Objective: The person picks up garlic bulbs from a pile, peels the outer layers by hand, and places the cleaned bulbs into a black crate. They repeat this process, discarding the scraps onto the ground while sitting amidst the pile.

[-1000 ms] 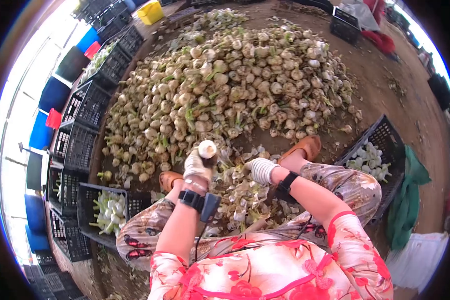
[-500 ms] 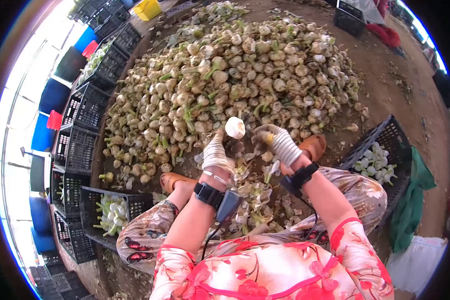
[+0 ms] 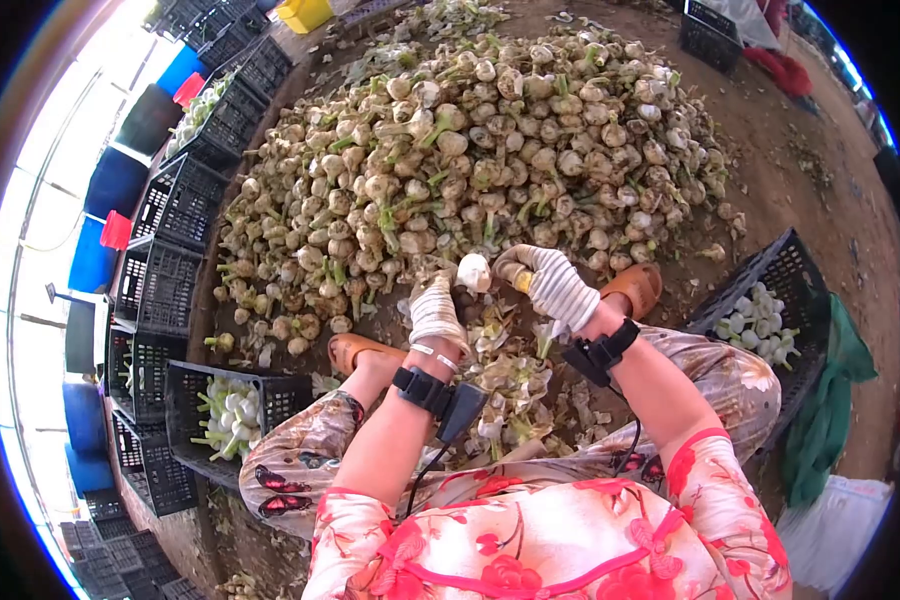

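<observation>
A: So, where is the garlic bulb (image 3: 473,271) right now?

B: Raised over the feet, pinched at its underside by the gloved left hand (image 3: 436,310). The gloved right hand (image 3: 555,285) is curled tight just beside it, closed around a yellow-tipped piece (image 3: 518,280) too small to identify.

A: What could go wrong?

B: I'd judge the grip is thin. Only fingertips hold the bulb, so a sideways push from the right could pop it into the trimmings (image 3: 515,385) below, where it would be hard to pick out. If that piece is sharp, the left fingers sit very near it.

A: And room to move?

B: Tight ahead, because the pile (image 3: 490,150) starts just beyond the hands. The right crate (image 3: 770,268) lies well apart to the right, past a sandal (image 3: 638,288). The left crate (image 3: 185,385) sits near on the left. Both crates are open-topped, with white bulbs inside.
</observation>
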The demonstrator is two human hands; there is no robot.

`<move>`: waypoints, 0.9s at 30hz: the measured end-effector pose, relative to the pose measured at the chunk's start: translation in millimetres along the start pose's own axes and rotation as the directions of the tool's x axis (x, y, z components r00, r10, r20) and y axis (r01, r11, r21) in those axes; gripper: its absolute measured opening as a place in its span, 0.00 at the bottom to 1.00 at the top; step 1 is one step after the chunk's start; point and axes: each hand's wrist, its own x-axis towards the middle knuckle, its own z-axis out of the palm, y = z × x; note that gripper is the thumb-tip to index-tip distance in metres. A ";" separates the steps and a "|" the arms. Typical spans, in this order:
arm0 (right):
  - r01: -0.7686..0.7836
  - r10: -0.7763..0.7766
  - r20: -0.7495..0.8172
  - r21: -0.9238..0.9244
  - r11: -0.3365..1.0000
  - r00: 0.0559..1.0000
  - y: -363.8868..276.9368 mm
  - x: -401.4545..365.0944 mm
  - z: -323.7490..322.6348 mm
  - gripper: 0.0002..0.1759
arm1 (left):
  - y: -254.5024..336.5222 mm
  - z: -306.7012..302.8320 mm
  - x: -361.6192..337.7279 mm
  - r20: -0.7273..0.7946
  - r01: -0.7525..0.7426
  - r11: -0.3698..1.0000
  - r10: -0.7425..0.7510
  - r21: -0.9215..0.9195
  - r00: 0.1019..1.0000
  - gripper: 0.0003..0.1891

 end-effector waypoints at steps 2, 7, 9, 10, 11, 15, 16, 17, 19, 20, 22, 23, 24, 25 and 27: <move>0.027 -0.026 0.010 -0.217 0.976 1.000 -23.0 -4.8 -1.2 0.16 | 4.4 3.7 -7.4 -0.002 -0.025 0.999 0.025 0.048 1.000 0.05; 0.031 -0.024 0.056 -0.130 0.991 0.998 -15.9 -2.4 6.5 0.13 | 6.8 -3.4 -18.5 0.031 -0.057 0.996 0.055 0.071 0.998 0.05; -0.012 -0.003 0.136 0.106 0.994 0.991 -13.7 -4.3 5.2 0.13 | 1.1 -18.0 -4.6 0.054 -0.023 0.999 0.021 0.028 0.998 0.05; -0.127 0.076 0.191 0.276 0.953 0.979 -20.6 -8.1 5.6 0.14 | -1.1 -21.6 0.9 0.047 -0.047 0.999 0.045 0.024 0.998 0.05; -0.041 0.025 0.158 0.095 0.995 0.987 -25.8 -10.5 7.4 0.16 | -3.4 -24.7 6.7 0.039 -0.069 0.997 0.068 0.021 0.997 0.05; 0.119 -0.111 0.048 -0.527 0.841 0.993 -45.2 -17.6 24.7 0.17 | 12.7 -13.5 -30.6 0.007 -0.205 0.973 0.205 0.109 0.979 0.06; 0.126 -0.140 0.012 -0.524 0.842 0.990 -36.3 -16.0 28.9 0.16 | 15.3 -12.2 -38.6 -0.008 -0.217 0.967 0.220 0.130 0.976 0.06; 0.086 -0.113 -0.028 -0.482 0.872 0.993 -30.4 -13.3 28.7 0.15 | 10.5 -19.9 -30.4 0.055 -0.243 0.967 0.239 0.078 0.969 0.05; -0.072 0.018 -0.146 -0.371 0.926 0.989 -12.6 -7.0 21.5 0.14 | 4.2 -34.2 -9.1 0.053 -0.228 0.973 0.226 0.033 0.973 0.06; -0.176 0.098 -0.184 -0.482 0.858 0.978 18.5 -1.6 11.2 0.12 | 6.4 -37.5 -3.9 0.057 -0.223 0.975 0.222 0.012 0.973 0.06; -0.218 0.153 -0.157 -0.618 0.755 0.976 38.8 -7.1 1.7 0.12 | 18.8 -37.2 -14.1 0.037 -0.179 0.983 0.180 -0.045 0.983 0.06; -0.179 0.163 -0.074 -0.349 0.920 0.984 62.2 -9.9 -0.7 0.14 | 21.9 -37.6 -16.3 0.020 -0.147 0.986 0.149 -0.080 0.989 0.05; -0.090 0.074 -0.057 -0.371 0.924 0.996 67.7 -10.4 0.9 0.16 | 22.5 -35.9 -16.1 0.013 -0.110 0.988 0.112 -0.113 0.994 0.05; -0.212 0.233 0.006 -0.394 0.894 0.972 58.0 -11.4 0.5 0.18 | 19.9 -36.3 -10.1 0.024 -0.053 0.983 0.058 -0.175 0.998 0.05; -0.465 0.528 0.057 -0.400 0.790 0.847 29.7 -18.4 -3.2 0.22 | 14.0 -34.6 -3.7 0.072 0.013 0.979 0.002 -0.205 0.997 0.08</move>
